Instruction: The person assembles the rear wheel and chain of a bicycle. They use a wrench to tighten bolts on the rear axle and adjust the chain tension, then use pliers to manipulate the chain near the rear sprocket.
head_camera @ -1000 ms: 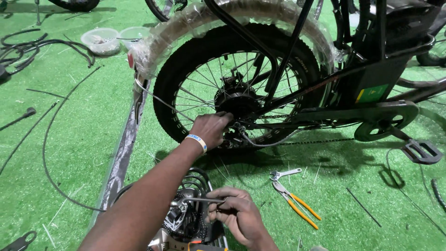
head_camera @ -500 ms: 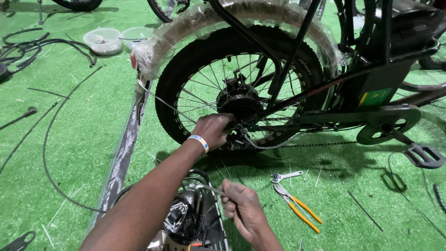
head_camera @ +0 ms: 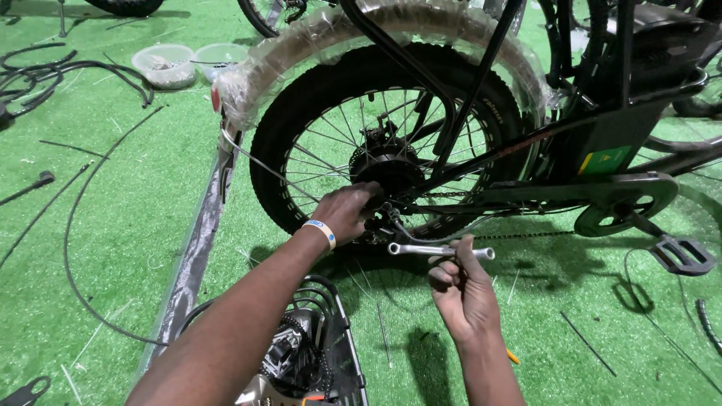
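In the head view I see my left hand [head_camera: 347,212], with a white and blue wristband, reaching from the lower left of the frame up to the centre, its fingers curled against the black hub [head_camera: 387,171] of the fat black spoked rear wheel [head_camera: 383,135] of a black bicycle; I cannot tell whether it grips anything there. My right hand [head_camera: 462,289] sits just right of centre, low in the frame, fingers pinched round the shaft of a slim silver metal spanner [head_camera: 440,250] that lies nearly level, its ring end close under the hub and my left hand. The wheel's mudguard, wrapped in clear plastic film [head_camera: 331,37], arches across the top. A black bicycle chain [head_camera: 519,236] runs right towards the black chainring guard [head_camera: 628,204] and a black pedal [head_camera: 683,256]. At the bottom centre stands a black wire basket [head_camera: 331,353] holding metal parts. Two clear plastic tubs [head_camera: 164,65] sit on the green artificial turf [head_camera: 113,225] at upper left, with loose black cables [head_camera: 75,233] along the left side.
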